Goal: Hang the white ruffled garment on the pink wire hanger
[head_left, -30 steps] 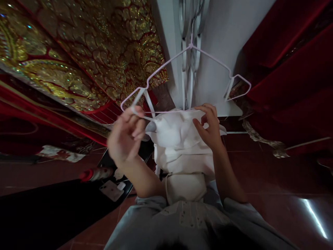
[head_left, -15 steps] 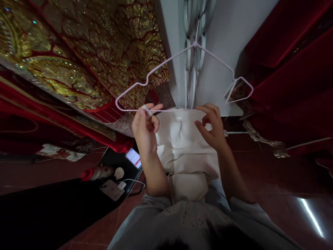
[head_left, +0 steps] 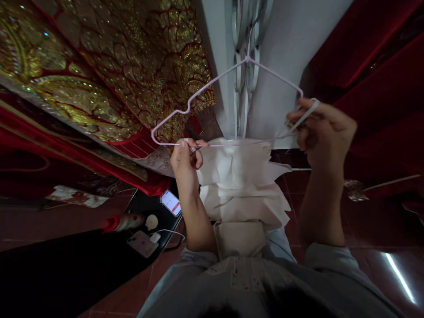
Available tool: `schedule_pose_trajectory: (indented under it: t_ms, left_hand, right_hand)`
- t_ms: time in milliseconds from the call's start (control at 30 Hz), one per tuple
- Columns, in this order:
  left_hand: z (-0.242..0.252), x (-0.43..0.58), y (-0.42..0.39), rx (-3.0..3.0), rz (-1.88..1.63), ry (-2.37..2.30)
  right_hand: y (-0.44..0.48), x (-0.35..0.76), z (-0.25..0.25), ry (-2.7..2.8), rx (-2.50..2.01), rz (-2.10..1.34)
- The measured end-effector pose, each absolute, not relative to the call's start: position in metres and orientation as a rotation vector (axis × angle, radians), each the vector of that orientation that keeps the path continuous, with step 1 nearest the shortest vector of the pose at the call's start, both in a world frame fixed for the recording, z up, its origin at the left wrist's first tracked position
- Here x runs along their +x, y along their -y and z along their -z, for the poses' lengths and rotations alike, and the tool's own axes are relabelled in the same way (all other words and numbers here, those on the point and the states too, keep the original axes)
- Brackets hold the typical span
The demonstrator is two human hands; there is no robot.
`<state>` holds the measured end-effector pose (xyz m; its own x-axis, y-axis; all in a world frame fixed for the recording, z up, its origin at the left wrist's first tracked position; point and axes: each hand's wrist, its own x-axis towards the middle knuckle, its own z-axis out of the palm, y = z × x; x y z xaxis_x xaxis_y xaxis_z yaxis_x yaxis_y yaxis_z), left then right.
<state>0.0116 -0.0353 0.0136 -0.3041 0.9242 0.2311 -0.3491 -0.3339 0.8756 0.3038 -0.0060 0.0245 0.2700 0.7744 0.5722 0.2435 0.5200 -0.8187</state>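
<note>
Your left hand [head_left: 186, 154] pinches the bar of the light, stiff-looking hanger [head_left: 217, 81], upper centre; your right hand [head_left: 326, 128] grips a strap [head_left: 306, 114], middle right. The centre garment [head_left: 238, 170] looks soft, best held by its straps

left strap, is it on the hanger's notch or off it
Off: the left notch of the pink hanger is bare; the white strap shows at the fingers of the left hand.

2 forearms [head_left: 200, 216] reach forward, the left hand [head_left: 184, 160] pinching, the right hand [head_left: 326, 131] curled and held higher.
</note>
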Motion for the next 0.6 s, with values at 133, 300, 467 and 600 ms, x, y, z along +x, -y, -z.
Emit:
schedule_pose_trajectory:
  t_ms: [133,300,467,600]
  left_hand:
    - [-0.015,0.005,0.036,0.993,-1.713,-0.913]
    - [-0.012,0.006,0.033,0.978,-1.739,-0.874]
    - [-0.008,0.017,0.033,0.960,-1.735,-0.840]
    - [-0.001,0.010,0.035,0.959,-1.774,-0.864]
  right_hand:
    - [-0.022,0.326,-0.008,0.950,-0.883,-0.138]
    - [-0.006,0.316,0.015,0.689,-0.826,0.134]
    - [0.030,0.283,0.018,1.417,-1.073,-0.215]
    - [0.032,0.279,0.017,1.582,-1.095,-0.326]
